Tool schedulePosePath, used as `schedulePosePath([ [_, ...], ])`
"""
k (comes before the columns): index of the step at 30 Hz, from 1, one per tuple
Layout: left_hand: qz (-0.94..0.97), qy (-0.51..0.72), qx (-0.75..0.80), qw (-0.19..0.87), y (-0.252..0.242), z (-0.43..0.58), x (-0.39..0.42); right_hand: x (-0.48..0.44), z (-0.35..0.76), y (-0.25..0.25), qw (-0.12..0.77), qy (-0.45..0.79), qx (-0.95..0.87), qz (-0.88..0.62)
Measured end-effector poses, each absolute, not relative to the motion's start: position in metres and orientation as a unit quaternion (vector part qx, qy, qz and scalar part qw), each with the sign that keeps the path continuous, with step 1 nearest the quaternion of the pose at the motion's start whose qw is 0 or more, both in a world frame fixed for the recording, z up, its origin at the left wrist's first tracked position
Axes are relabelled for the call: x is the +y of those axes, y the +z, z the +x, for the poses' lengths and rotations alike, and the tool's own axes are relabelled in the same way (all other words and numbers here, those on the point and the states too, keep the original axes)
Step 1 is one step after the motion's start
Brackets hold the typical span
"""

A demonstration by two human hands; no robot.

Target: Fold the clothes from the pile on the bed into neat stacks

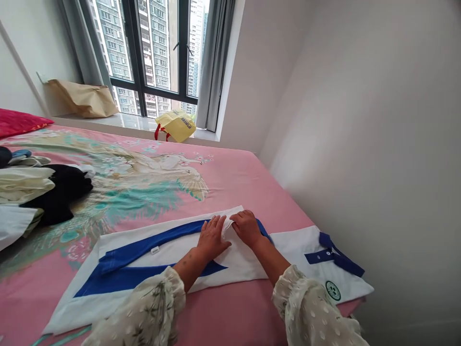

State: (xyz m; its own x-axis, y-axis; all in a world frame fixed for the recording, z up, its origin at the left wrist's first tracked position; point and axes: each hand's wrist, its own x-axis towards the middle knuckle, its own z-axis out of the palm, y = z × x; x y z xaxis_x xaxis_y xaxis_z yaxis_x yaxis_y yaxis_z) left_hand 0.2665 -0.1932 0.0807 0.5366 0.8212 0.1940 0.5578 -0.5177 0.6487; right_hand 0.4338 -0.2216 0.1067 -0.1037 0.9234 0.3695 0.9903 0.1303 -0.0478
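A white polo shirt [241, 262] with blue panels lies spread lengthwise across the bed, its dark blue collar [347, 262] and round green badge toward the right edge. Part of it is folded over, and a small white label shows on the blue strip. My left hand [214, 238] rests flat on the cloth with its fingers stretched out. Close beside it, my right hand [247, 228] has its fingers closed on a raised fold of the shirt. The fingertips of the right hand are partly hidden by the cloth.
The bed [230, 173] has a pink patterned sheet. On the left lies a pile of clothes [57, 190], with a red pillow [21, 122] behind. A brown paper bag [84, 98] and a yellow bag [176, 126] sit by the window. A wall [378, 158] stands at the right.
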Motion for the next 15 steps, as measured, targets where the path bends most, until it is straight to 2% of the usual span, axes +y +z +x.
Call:
schedulePosePath([
  [6,0.750,0.236,0.466,0.406,0.098,0.289,-0.139,-0.240,0.436,0.113,0.296,-0.117,-0.698,-0.641],
  [8,0.737,0.217,0.455,0.451,0.105,0.287,-0.128,-0.252,0.431,0.101,0.266,-0.054,-0.741,-0.615],
  [11,0.736,0.193,0.426,0.490,0.117,0.284,-0.120,-0.260,0.420,0.083,0.174,0.046,-0.805,-0.565],
  [15,0.751,0.181,0.427,0.470,0.134,0.282,-0.113,-0.245,0.404,0.071,0.097,0.127,-0.801,-0.577],
])
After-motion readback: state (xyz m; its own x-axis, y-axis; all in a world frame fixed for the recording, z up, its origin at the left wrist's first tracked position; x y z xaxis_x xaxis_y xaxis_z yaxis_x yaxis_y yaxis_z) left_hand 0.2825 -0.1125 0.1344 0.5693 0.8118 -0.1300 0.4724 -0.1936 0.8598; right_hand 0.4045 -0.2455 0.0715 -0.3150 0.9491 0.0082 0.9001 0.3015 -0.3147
